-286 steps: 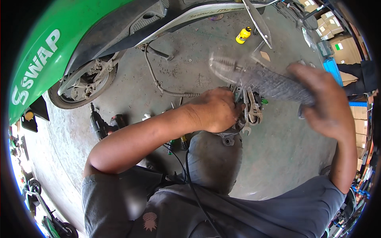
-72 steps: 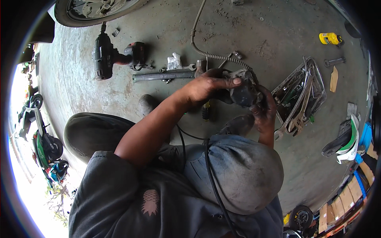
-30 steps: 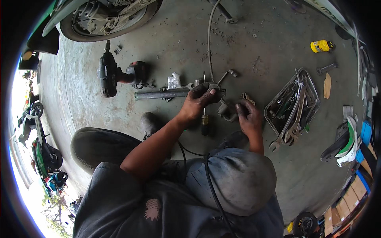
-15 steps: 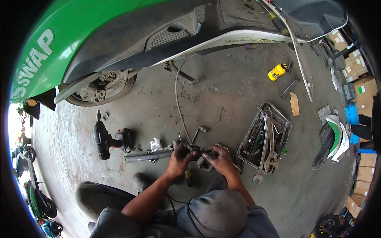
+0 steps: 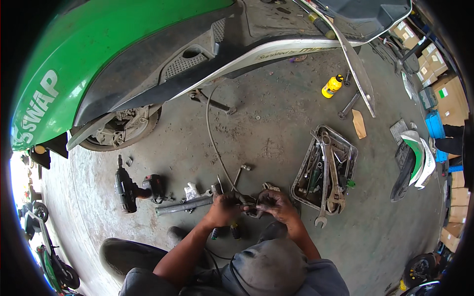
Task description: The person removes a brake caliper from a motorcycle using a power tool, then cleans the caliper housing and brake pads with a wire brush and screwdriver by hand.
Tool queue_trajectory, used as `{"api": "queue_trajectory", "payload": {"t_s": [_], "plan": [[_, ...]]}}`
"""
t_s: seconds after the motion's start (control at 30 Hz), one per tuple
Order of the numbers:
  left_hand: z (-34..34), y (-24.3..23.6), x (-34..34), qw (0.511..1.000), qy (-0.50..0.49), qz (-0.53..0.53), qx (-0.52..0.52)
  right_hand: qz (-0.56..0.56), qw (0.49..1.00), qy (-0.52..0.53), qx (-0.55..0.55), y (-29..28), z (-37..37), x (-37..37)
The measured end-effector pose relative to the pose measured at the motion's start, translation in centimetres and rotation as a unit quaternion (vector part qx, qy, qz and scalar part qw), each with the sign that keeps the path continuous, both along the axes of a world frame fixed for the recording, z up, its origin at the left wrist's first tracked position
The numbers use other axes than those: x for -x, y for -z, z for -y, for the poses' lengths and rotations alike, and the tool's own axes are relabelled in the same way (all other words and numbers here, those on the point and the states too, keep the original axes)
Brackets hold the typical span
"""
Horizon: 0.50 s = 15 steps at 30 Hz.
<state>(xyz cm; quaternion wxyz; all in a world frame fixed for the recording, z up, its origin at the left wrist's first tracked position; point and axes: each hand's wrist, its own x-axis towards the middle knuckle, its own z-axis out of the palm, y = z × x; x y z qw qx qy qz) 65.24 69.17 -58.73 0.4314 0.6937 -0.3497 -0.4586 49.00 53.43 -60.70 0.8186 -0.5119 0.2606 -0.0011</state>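
My left hand (image 5: 223,209) and my right hand (image 5: 279,206) meet low in the middle of the view, fingers curled in. Between them is a small dark part (image 5: 251,201), mostly covered by the fingers; its kind I cannot make out. A grey cable (image 5: 212,135) curves down from the scooter's underside and ends at the hands. Just past the left hand a thin metal shaft (image 5: 220,183) sticks up; I cannot tell whether it is held. Below the hands is a yellow-and-black handle (image 5: 235,231). A socket wrench (image 5: 241,173) lies just beyond.
A metal tray (image 5: 295,191) of wrenches is at right. A cordless impact driver (image 5: 126,190) and a grey tube (image 5: 185,205) lie at left. The green scooter (image 5: 123,44) spans the far side. A yellow bottle (image 5: 332,86) stands at far right, with boxes (image 5: 452,106) along the edge.
My view has shifted a little, moving the scooter and tools in the picture. My left hand has turned with its back more upward. Both hands stay together at the dark part.
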Motion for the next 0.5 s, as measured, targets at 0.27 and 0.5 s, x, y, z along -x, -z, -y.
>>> {"api": "queue_trajectory", "payload": {"t_s": [0.27,0.5], "plan": [[0.2,0.2,0.6,0.997,0.018,-0.079,0.013,-0.016,0.996,-0.029,0.079,1.6,0.4,1.3],[1.2,-2.1,-0.9,0.99,-0.056,-0.129,0.016,-0.031,0.99,0.113,0.079,2.2,1.6,2.8]]}}
